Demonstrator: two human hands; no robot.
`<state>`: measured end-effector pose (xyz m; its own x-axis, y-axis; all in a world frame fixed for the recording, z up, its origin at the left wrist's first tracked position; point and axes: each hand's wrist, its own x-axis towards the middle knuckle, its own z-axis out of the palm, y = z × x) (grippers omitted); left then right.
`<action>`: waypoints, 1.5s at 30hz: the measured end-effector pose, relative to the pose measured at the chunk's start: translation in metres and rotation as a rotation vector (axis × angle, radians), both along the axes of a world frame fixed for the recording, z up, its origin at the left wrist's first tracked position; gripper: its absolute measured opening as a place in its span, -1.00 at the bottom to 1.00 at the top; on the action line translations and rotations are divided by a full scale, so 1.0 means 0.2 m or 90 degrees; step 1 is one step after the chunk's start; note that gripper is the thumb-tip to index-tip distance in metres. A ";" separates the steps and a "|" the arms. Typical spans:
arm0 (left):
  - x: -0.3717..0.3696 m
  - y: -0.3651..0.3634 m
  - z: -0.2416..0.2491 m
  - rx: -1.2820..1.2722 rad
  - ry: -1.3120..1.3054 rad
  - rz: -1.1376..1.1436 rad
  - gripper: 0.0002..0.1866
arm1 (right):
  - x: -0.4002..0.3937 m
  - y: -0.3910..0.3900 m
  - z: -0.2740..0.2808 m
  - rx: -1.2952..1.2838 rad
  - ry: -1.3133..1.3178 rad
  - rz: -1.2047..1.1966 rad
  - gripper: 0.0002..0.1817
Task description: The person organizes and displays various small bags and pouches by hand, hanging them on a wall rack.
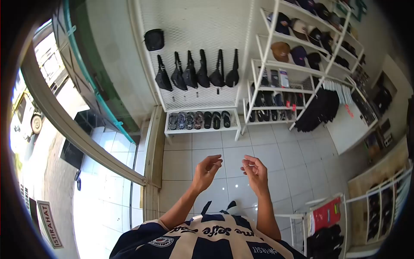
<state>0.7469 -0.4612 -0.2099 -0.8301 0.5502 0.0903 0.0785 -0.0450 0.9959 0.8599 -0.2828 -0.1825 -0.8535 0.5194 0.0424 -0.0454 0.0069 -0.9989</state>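
My left hand [207,173] is raised in front of my chest, over the tiled floor, with its fingers loosely curved and nothing in it. Level with it, my right hand [257,173] is also in the air, palm turned inward, fingers bent and slightly apart, holding nothing. A gap separates the two hands, and neither touches anything. Beyond them stands a low white rack [202,131] with a row of sandals [199,120] on it. Several black sling bags [189,73] hang on the white mesh panel [196,26] above.
White shelves [282,64] with caps and boxed goods stand at the back right, beside hanging black clothes [318,110]. A glass door [99,64] and its frame are on the left. Lower right, a stand holds a red package [326,216]. A shoe [233,204] shows below me.
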 end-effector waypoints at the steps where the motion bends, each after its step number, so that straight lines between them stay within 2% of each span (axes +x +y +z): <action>1: -0.03 -0.03 -0.01 0.005 -0.002 0.013 -0.62 | -0.05 -0.02 0.00 0.005 -0.002 0.013 -0.63; 8: -0.45 -0.18 -0.13 0.016 -0.060 0.159 -0.61 | -0.67 -0.05 -0.10 0.013 -0.025 0.160 -0.66; 13: -0.92 -0.15 -0.15 0.018 -0.038 0.240 -0.61 | -1.25 0.06 -0.21 -0.016 -0.026 0.226 -0.68; 15: -1.14 -0.13 -0.11 -0.027 -0.031 0.253 -0.61 | -1.54 0.11 -0.21 -0.031 -0.031 0.250 -0.68; 17: -1.35 -0.12 -0.06 -0.066 0.000 0.273 -0.61 | -1.79 0.14 -0.15 -0.037 -0.004 0.268 -0.69; 19: -1.55 -0.09 -0.04 -0.030 0.031 0.266 -0.61 | -2.04 0.18 -0.09 -0.003 0.051 0.293 -0.68; 24: -1.89 -0.06 0.15 -0.036 0.099 0.322 -0.62 | -2.57 0.21 0.10 0.045 0.075 0.339 -0.68; 26: -2.04 -0.06 0.22 -0.045 0.102 0.327 -0.62 | -2.79 0.22 0.16 0.074 0.147 0.366 -0.69; 30: -2.40 -0.11 0.24 -0.021 0.102 0.342 -0.61 | -3.21 0.20 0.27 0.133 0.198 0.387 -0.72; 34: -2.84 -0.18 0.20 0.020 0.124 0.353 -0.59 | -3.58 0.12 0.37 0.219 0.211 0.348 -0.74; 37: -3.21 -0.25 0.28 0.009 0.148 0.351 -0.59 | -3.90 0.09 0.41 0.318 0.255 0.324 -0.75; 39: -3.50 -0.29 0.32 0.060 0.182 0.354 -0.58 | -4.10 0.05 0.49 0.353 0.272 0.301 -0.75; 41: -3.74 -0.33 0.42 0.021 0.172 0.357 -0.56 | -4.29 0.02 0.56 0.411 0.319 0.229 -0.79; 45: -4.22 -0.35 0.55 -0.005 0.281 0.524 -0.44 | -4.66 -0.04 0.71 0.515 0.329 0.152 -0.78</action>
